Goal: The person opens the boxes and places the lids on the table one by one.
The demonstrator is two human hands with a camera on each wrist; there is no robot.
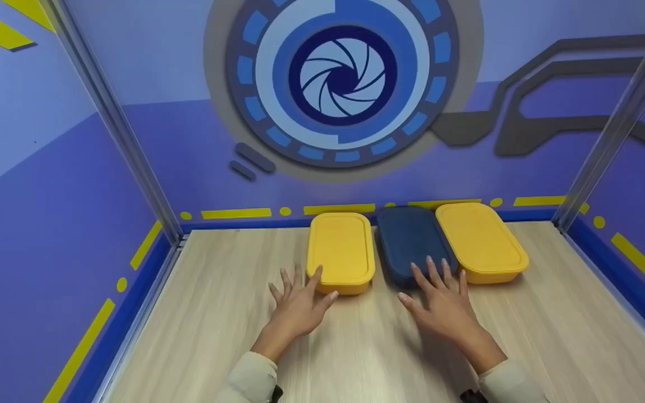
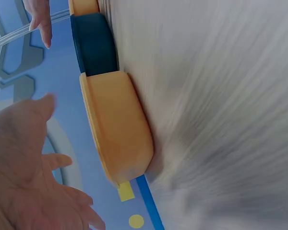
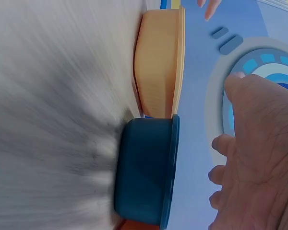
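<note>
Three lidded, rounded rectangular boxes stand in a row at the back of the wooden table. On the left is a yellow lidded box (image 1: 340, 249), in the middle a dark blue lidded box (image 1: 414, 240), and on the right a second yellow lidded box (image 1: 482, 238). The left hand (image 1: 298, 307), fingers spread, is nearest the left yellow box (image 2: 117, 124) and holds nothing. Above the near end of the dark blue box (image 3: 144, 167) hovers the right hand (image 1: 443, 305), its fingers also spread and nothing in it. Both wrist views show a gap between palm and boxes.
Purple-blue panels (image 1: 177, 157) wall in the wooden table (image 1: 233, 336) at the back and both sides. Metal posts (image 1: 126, 140) rise at the two back corners. The boxes stand close to the back wall.
</note>
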